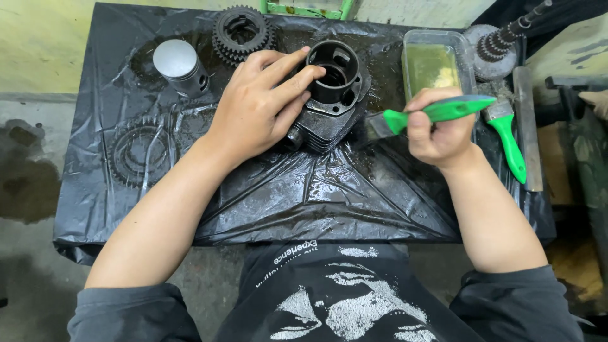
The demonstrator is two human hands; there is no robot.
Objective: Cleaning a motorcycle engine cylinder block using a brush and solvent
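A black finned engine cylinder stands on a wet black plastic sheet covering a small table. My left hand grips the cylinder from its left side, fingers on the rim of the bore. My right hand holds a green-handled paintbrush, its bristles against the cylinder's right lower fins.
A grey piston and a stacked gear cluster sit at the back left. A flat gear lies at the left. A clear tub of yellowish liquid, a second green brush, a flat file and a geared shaft are at the right.
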